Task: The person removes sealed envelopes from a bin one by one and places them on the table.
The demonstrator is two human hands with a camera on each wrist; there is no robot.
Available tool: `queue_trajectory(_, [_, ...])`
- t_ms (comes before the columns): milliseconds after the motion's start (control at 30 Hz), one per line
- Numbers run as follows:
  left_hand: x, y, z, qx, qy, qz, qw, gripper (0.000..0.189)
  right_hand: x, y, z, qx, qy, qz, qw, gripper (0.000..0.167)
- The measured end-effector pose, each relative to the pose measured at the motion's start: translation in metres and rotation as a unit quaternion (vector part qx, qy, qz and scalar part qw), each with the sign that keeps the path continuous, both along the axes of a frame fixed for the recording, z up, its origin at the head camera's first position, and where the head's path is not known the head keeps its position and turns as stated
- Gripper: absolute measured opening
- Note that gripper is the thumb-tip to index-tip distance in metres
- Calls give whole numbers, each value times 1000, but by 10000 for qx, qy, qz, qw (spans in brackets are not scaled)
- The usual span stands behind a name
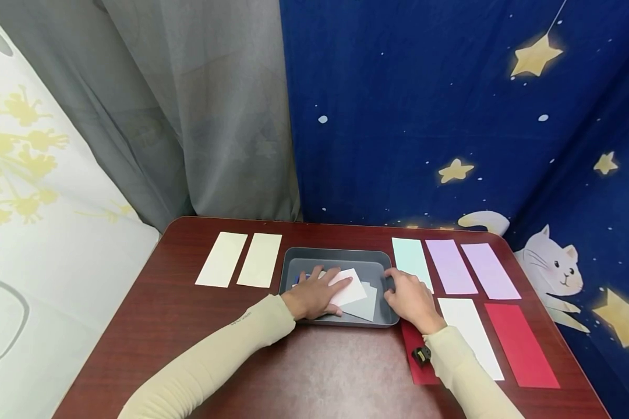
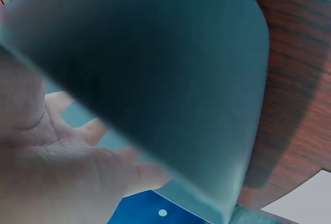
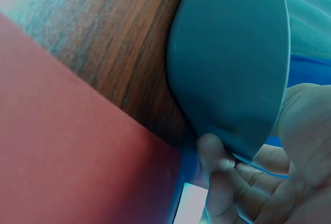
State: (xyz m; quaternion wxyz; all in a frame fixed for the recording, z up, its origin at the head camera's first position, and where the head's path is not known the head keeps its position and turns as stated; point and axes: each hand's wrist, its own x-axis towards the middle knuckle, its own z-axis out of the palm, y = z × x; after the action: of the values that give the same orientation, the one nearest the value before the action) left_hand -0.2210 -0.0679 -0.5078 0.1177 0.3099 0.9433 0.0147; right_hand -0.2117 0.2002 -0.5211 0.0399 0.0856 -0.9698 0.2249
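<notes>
A grey tray (image 1: 338,254) lies on the table with loose paper pieces in it. My left hand (image 1: 314,294) reaches in over the near left side, fingers spread, resting on a white paper piece (image 1: 352,286). Beneath that piece a light grey paper piece (image 1: 365,305) shows in part. A bit of something blue (image 1: 297,279) peeks out by the left fingers. My right hand (image 1: 413,297) grips the tray's right rim, with curled fingers (image 3: 212,154) at the outer side of the wall in the right wrist view. The left wrist view shows the left fingers beyond the tray wall (image 2: 181,79).
Two cream paper strips (image 1: 260,260) lie left of the tray. To its right are a mint strip (image 1: 411,259), two lilac strips (image 1: 452,266), a white strip (image 1: 470,337) and two red strips (image 1: 521,344). One red strip is partly under the right forearm. Curtains hang behind the table (image 1: 304,378).
</notes>
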Motion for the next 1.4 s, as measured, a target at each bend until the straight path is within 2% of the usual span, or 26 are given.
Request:
queue_trajectory(367, [-1, 4, 3, -22, 211, -271, 9994, 73, 0, 0, -1, -50, 56, 1, 10000, 43])
queue_trajectory(567, [-1, 5, 2, -175, 559, -510, 9970, 65, 0, 0, -1, -68, 20, 6, 10000, 43])
queue_trajectory(800, [-1, 5, 4, -552, 896, -762, 9915, 60, 1, 0, 0, -34, 36, 14, 10000, 42])
queue_trajectory(1200, [-2, 4, 9, -833, 1021, -825, 9878, 59, 1, 0, 0, -75, 18, 23, 10000, 43])
queue_trajectory(1400, [-4, 3, 12, -741, 1046, -776, 9887, 58, 1, -1, 0, -63, 17, 25, 10000, 43])
